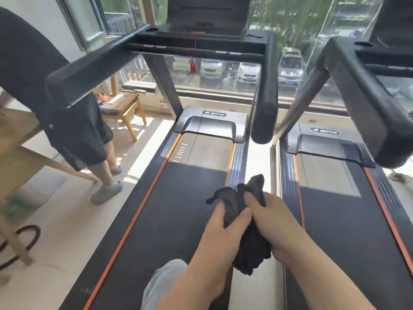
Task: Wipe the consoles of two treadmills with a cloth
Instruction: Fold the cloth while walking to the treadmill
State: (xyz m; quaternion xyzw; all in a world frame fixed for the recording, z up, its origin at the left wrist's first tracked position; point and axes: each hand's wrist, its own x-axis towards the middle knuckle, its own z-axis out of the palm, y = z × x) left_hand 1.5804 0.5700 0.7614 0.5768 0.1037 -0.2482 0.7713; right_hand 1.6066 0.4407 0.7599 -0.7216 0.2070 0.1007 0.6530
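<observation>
A black cloth [248, 240] is bunched between both of my hands, low in the view above the gap between two treadmills. My left hand [223, 229] grips its left side and my right hand [270, 220] grips its right side. The left treadmill's black console [207, 16] stands far ahead at the top, above its handlebars [196, 47]. Only a corner of the right treadmill's console [393, 21] shows at the top right edge. Both consoles are well beyond my hands.
Another person [73, 121] in dark shorts stands left of the left treadmill. A wooden stool [125, 108] sits by the window, and a wooden table edge [20, 153] juts in at left. The right handrail [264, 101] of the left treadmill ends just above my hands.
</observation>
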